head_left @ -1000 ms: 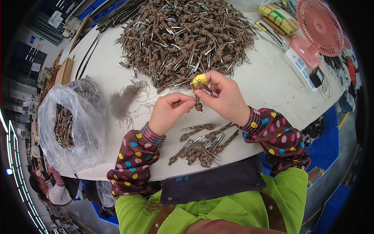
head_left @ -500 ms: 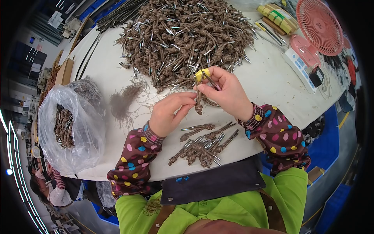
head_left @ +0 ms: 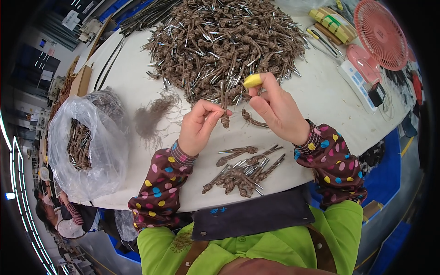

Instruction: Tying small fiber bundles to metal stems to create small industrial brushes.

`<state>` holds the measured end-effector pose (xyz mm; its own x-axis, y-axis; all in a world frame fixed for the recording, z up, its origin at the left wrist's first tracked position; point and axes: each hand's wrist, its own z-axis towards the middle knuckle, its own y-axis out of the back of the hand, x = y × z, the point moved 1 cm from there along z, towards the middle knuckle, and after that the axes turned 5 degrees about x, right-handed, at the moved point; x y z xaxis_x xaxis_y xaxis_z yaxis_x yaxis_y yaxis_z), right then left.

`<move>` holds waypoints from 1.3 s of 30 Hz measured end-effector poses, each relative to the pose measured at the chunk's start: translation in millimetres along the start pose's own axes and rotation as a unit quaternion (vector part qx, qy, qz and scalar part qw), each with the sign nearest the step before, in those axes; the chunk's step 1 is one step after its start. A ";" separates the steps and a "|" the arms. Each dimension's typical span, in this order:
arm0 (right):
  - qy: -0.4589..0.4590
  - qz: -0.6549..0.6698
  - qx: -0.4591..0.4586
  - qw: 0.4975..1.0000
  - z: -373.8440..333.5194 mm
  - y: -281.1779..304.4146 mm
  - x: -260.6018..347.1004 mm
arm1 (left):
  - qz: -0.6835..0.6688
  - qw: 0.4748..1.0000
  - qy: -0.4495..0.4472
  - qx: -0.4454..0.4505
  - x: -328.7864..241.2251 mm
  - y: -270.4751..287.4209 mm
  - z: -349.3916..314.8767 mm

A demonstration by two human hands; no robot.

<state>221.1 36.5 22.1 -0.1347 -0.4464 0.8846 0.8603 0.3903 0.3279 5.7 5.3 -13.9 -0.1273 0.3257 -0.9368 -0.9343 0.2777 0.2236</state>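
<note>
Now | my left hand (head_left: 199, 127) pinches knotted brown cord (head_left: 224, 98), knot down, over worktop (head_left: 334, 96), near pile (head_left: 224, 46) | my right hand (head_left: 282, 112): thumb, index parted; can't tell if gripping second cord (head_left: 254, 120)

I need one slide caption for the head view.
Left hand pinches a knotted brown cord near a heap of similar cords.

Blue characters (head_left: 218, 211) (small, not clearly legible) on the dark apron (head_left: 263, 214)
</note>
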 end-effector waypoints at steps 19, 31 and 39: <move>0.079 -0.287 0.072 0.952 -4.2 -14.2 -6.7 | 0.242 0.968 -0.062 0.022 -8.5 -0.1 4.5; 0.038 -0.221 0.100 0.969 0.4 -2.4 -7.7 | 0.185 0.982 -0.035 0.020 -6.3 -2.0 2.9; 0.114 -0.190 0.079 0.972 3.7 -4.2 -15.9 | -0.013 0.994 0.086 0.065 -1.7 -2.2 -4.4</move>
<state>217.8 44.9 7.9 -0.2993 -0.7420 0.5999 0.6814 0.2739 0.6788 6.5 0.1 -14.0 -0.1697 0.1604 -0.9724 -0.8887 0.4015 0.2214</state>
